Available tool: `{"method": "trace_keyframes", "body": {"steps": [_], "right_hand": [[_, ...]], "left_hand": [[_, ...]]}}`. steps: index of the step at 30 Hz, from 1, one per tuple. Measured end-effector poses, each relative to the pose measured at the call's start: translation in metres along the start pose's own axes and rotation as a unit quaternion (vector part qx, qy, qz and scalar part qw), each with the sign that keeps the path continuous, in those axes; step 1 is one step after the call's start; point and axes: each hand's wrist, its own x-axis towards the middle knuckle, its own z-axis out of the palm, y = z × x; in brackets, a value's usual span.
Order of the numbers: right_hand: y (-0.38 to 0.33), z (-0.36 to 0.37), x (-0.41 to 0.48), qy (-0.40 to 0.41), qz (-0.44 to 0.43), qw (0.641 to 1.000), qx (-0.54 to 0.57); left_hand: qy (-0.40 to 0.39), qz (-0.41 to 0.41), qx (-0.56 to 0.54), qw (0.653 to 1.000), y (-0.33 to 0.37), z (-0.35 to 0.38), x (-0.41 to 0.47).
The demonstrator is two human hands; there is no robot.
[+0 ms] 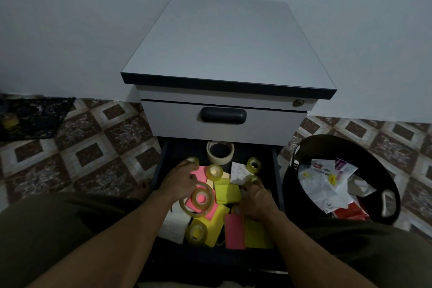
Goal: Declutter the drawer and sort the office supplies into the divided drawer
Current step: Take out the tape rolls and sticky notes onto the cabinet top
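Though dim, hands (180, 179) (257, 199) perhaps on tape (193, 160).

The wall (70, 18) was seen in pale blue-grey. The floor tiles (93, 147) were patterned with nested diamonds of brown and cream. The cabinet top (224, 42) was coloured light grey and edged with a dark band; the drawer front (268, 124) was light grey, its handle (223, 115) black. The open drawer (274, 166) was near-black inside. Pink sticky notes (234, 231) and yellow sticky notes (226, 190) were seen there. The clear tape rolls (214, 172) were tinted yellowish, and the masking tape (219, 151) was cream. The bin (304, 194) was black.
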Motion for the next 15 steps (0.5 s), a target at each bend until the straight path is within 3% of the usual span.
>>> {"method": "trace_keyframes", "body": {"steps": [11,15], "right_hand": [[-0.002,-0.005,-0.013,0.223,-0.101,0.966,0.089],[-0.004,-0.009,-0.025,0.230,-0.127,0.943,0.204]], "left_hand": [[0.072,0.029,0.015,0.997,-0.001,-0.010,-0.013],[0.077,0.044,-0.022,0.996,0.010,-0.011,-0.027]]}}
